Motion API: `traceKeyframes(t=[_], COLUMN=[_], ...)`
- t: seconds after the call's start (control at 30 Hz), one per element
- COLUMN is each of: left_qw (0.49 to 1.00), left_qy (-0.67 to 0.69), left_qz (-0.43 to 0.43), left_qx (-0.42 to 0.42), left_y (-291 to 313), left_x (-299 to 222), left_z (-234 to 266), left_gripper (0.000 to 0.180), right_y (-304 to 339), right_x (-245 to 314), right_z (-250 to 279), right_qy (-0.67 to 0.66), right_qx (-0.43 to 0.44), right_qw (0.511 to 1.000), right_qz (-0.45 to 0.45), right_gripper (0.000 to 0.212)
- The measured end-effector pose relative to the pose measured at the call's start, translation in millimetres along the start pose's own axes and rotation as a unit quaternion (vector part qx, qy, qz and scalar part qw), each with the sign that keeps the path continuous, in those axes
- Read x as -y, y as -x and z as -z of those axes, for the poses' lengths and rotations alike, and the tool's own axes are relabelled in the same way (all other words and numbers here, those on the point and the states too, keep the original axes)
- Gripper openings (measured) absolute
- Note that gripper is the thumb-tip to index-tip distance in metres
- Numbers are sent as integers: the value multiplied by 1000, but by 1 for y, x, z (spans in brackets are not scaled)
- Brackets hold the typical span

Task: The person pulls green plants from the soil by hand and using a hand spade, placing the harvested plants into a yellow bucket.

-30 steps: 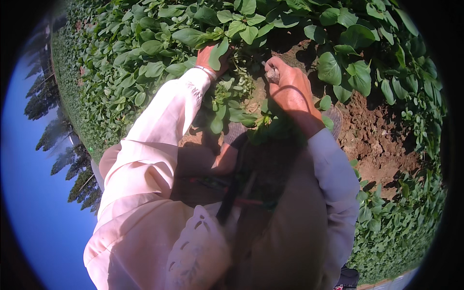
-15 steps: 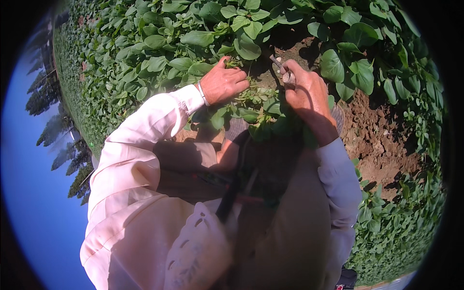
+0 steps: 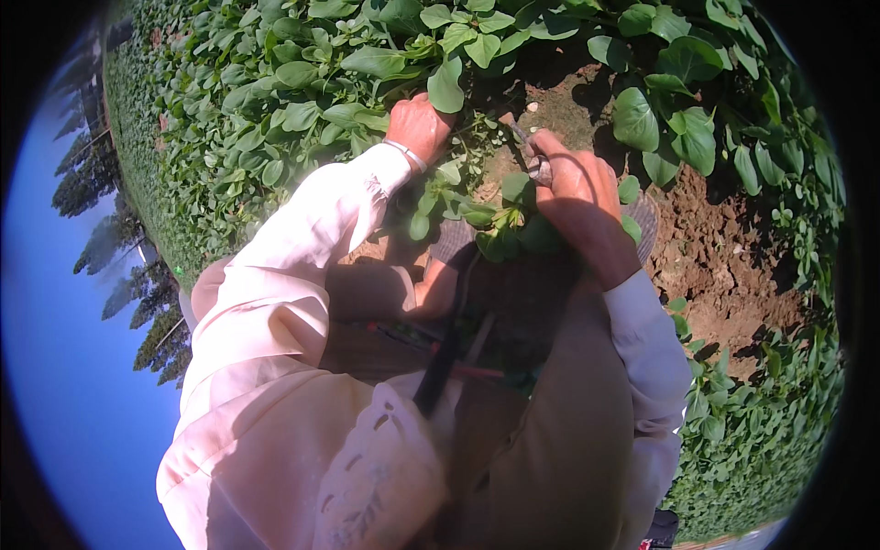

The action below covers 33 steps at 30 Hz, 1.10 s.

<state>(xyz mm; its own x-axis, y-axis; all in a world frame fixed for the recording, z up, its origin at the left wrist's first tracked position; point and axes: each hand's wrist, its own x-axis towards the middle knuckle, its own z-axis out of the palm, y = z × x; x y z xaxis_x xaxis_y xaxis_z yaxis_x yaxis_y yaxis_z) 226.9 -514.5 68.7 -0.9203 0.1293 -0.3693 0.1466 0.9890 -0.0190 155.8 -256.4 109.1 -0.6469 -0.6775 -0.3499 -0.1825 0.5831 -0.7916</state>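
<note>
- Left hand: upper centre, down among the plants. Fingertips hidden by a broad leaf; can't tell if they grip anything.
- Right hand: right of centre, fingers curled round the grip of a small tool.
- Tool: thin shaft points up and left, tip in the gap between the hands, apart from the left hand. Can't tell if the tip touches ground.
- Sprigs: small-leaved, upper centre, just right of the left hand, near the tool tip. Rooted or loose, can't tell.
- Progress: looks partway, as a judgement. Bare soil shows at centre right, plus a smaller bare patch at upper centre, beyond the right hand.
- Not done: sprigs lie between the hands, not lifted clear. Dense leaves fill the upper left and lower right; whether any of those count as left to do, can't tell.
- Low leafy clump at centre, below the sprigs, beside a shoe; neither hand visibly holds it.
</note>
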Motion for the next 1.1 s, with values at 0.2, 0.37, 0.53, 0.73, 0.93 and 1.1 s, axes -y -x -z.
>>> traceKeyframes(t=[0.2, 0.37, 0.53, 0.73, 0.93, 1.1], left_qw=[982, 987, 957, 972, 990, 994], left_qy=[89, 158, 104, 111, 30, 36], left_qz=[147, 4, -265, -191, -96, -10], left_qx=[75, -7, 51, 82, 99, 106], left_y=[-21, 1, 31, 47, 40, 35], left_x=[3, 13, -11, -40, -40, -50], left_z=[-15, -8, 24, 13, -7, -12], left_gripper=[23, 34, 37, 42, 41, 39], right_y=[-32, -31, 12, 48, 64, 61], right_x=[10, -13, -24, -31, -29, -23], right_z=[-24, -11, 21, 14, 2, -10], right_qy=[49, -111, -105, -16, 34, 61], right_qx=[34, -24, 4, 33, 89, 95], right_qw=[998, 993, 994, 999, 995, 993], right_qz=[24, 23, 6, 34, 14, 16], right_gripper=[40, 27, 23, 29, 35, 35])
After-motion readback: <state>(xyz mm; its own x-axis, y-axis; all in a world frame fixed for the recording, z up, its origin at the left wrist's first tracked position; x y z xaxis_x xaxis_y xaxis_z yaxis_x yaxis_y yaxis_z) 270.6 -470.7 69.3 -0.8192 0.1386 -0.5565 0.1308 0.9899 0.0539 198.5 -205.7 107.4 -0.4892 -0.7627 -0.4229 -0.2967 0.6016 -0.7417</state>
